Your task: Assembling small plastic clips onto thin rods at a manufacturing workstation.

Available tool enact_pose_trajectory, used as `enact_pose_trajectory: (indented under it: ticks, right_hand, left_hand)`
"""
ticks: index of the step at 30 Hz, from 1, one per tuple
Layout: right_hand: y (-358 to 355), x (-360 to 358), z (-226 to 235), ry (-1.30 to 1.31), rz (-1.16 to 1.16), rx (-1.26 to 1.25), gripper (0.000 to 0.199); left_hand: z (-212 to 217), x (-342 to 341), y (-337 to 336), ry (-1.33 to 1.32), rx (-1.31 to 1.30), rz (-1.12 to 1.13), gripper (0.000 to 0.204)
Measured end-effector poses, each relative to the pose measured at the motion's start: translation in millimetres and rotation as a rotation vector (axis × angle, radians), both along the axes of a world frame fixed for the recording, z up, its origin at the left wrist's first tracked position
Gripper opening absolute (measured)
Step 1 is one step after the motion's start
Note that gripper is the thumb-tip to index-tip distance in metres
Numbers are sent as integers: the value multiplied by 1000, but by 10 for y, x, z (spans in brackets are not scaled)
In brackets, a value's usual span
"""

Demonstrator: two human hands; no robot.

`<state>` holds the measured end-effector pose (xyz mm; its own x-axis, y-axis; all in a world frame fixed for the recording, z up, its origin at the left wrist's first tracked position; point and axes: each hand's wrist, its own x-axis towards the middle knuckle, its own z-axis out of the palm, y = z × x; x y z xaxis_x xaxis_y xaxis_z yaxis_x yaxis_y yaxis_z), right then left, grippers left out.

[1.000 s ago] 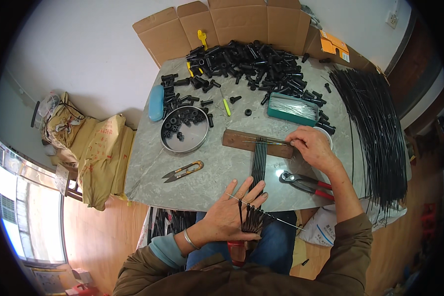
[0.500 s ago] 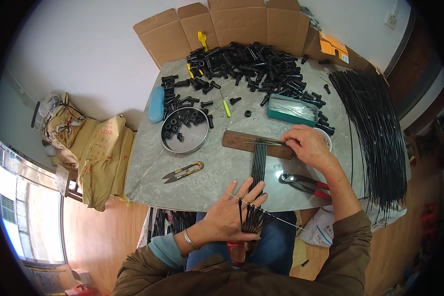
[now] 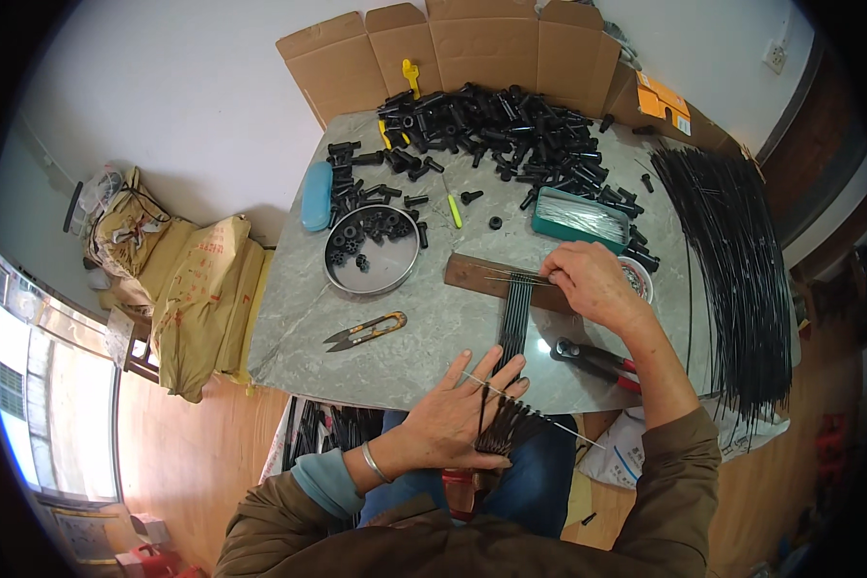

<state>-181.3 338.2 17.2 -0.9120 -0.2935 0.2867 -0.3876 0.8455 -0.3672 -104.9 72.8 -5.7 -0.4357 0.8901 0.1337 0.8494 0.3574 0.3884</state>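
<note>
At the table's front edge my left hand [image 3: 460,416] lies with fingers outstretched and apart over a row of flat black strips [image 3: 515,323]. A thin metal rod [image 3: 549,420] runs across it, through the looped near ends of the strips. The strips' far ends lie against a brown wooden board [image 3: 472,273]. My right hand [image 3: 592,282] is closed in a pinch above the board's right part, on thin metal needles [image 3: 501,274] lying across the strips. Its fingertips partly hide the needles' right ends.
Black plastic parts [image 3: 511,125] are heaped at the back. A round metal tin [image 3: 371,275], thread snips [image 3: 368,330], red-handled pincers [image 3: 597,364], and a green box of needles [image 3: 580,217] stand around the board. Long black strands [image 3: 732,270] cover the right side.
The view has shifted slightly, moving the table's things a little rightward in the picture. Both hands keep nearly the same places on the strips and the needles.
</note>
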Motion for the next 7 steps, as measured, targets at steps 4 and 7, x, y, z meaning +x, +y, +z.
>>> enact_pose_trajectory:
  ticks: [4, 7]
  right_hand:
    - [-88, -11, -29, -61, -56, -123, 11]
    - [-212, -35, -129, -123, -113, -340, 19]
  left_hand:
    - [4, 7, -9, 8, -19, -7, 93]
    - [-9, 7, -25, 10, -12, -12, 93]
